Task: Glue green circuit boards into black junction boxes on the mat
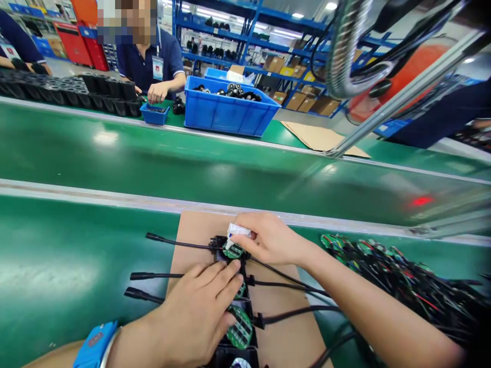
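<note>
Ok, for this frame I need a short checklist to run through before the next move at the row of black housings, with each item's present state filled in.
1. Left hand steadies the row of black housings: ok, fingers rest flat on them.
2. Right hand grips the small white bottle: ok, pinched in the fingers.
3. Bottle tip on the green circuit board: ok, it points down at the farthest board; actual contact cannot tell.
4. Housings lie on the cardboard sheet: ok.
5. Black cables lie clear of the boards: ok, they run out sideways.
6. Anything coming out of the bottle: cannot tell.
</note>
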Demonstrator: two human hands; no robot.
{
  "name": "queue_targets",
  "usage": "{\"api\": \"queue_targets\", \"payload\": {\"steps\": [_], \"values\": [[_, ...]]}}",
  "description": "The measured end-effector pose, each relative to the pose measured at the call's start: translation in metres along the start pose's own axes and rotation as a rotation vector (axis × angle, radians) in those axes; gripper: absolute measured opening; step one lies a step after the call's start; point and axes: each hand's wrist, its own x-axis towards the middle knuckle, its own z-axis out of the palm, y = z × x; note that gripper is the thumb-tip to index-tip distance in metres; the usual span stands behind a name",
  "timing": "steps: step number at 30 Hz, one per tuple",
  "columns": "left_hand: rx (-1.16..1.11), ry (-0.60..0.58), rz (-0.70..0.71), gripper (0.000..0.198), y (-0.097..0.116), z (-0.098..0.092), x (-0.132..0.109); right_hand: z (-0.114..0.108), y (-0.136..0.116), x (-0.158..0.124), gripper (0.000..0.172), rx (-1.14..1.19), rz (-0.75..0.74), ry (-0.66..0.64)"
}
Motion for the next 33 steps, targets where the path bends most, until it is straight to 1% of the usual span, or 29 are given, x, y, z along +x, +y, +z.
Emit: {"api": "queue_targets", "payload": {"steps": [4, 12, 21, 27, 33], "values": [[0.014, 0.013, -0.018, 0.051, 0.002, 0.0, -0.001, -0.001, 0.002, 0.004, 0.015, -0.02, -0.036, -0.038], [0.027, 0.007, -0.013, 0.051, 0.001, 0.002, 0.0, -0.002, 0.001, 0.009, 0.014, -0.041, -0.086, -0.068], [0.038, 0.02, -0.005, 0.051, 0.0, 0.001, -0.001, -0.013, -0.002, 0.001, 0.019, -0.049, -0.114, -0.079], [0.034, 0.016, -0.001, 0.05, 0.0, 0.0, 0.0, -0.016, -0.004, -0.006, 0.017, -0.038, -0.134, -0.128], [0.057, 0.016, 0.0, 0.049, 0.0, 0.002, -0.001, -0.022, -0.002, -0.011, 0.02, -0.061, -0.087, -0.127]]}}
